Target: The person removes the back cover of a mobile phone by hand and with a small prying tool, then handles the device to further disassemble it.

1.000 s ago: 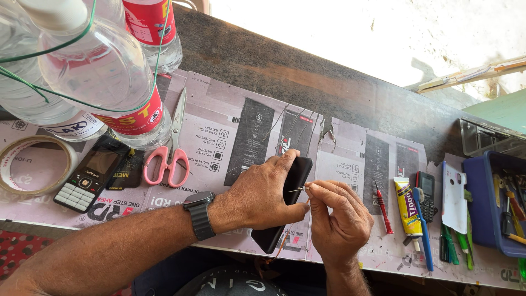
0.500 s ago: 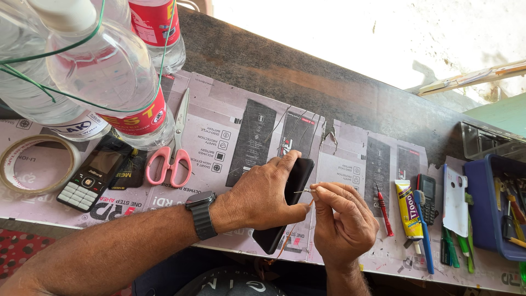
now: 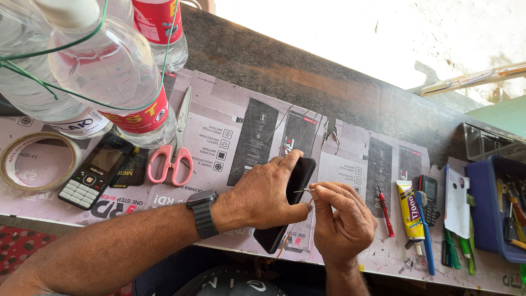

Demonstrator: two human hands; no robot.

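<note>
A black phone (image 3: pixel 298 178) is lying at the near edge of the surface (image 3: pixel 350 104), on a covering of printed cardboard sheets. The left hand (image 3: pixel 260 194) is lying over it, fingers curled round its far end and pinning it down. The right hand (image 3: pixel 342 225) is sitting just to the right, its fingers pinching a thin metal pin (image 3: pixel 301 190) whose tip is touching the phone's right edge. A dark watch (image 3: pixel 203 211) is circling the left wrist.

Further left, pink scissors (image 3: pixel 172 159) are lying beside a keypad phone (image 3: pixel 90 178), and a roll of tape (image 3: pixel 35 161) is resting at the left end. Clear bottles (image 3: pixel 109 71) with red labels are hanging close above them.

To the right, a red screwdriver (image 3: pixel 385 211), a yellow glue tube (image 3: pixel 408 211), a blue toothbrush (image 3: pixel 424 230) and a small dark phone (image 3: pixel 428 192) are lying near one another. A blue tray (image 3: pixel 479 203) of tools is sitting at the far right.
</note>
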